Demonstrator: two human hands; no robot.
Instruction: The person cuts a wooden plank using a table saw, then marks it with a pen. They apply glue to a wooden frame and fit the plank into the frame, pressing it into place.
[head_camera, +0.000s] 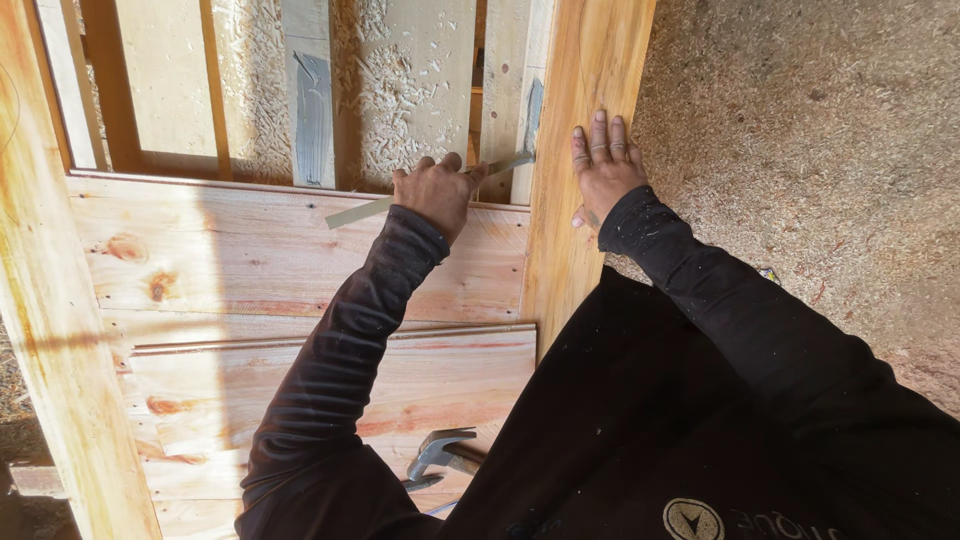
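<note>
Head view: a thin flat strip (430, 190) is gripped in the closed fingers of the left hand (433, 192) — its tip against the upright plank (585, 130), on which the right hand (602, 165) is pressed, fingers open. A claw hammer (440, 455) is seen below on the boards (280, 260).

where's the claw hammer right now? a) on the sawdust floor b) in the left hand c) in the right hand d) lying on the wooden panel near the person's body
d: the steel-headed claw hammer lies on the pale wooden panel by the body, while the left hand holds a thin flat strip and the right hand rests flat on the upright wooden plank.
</note>
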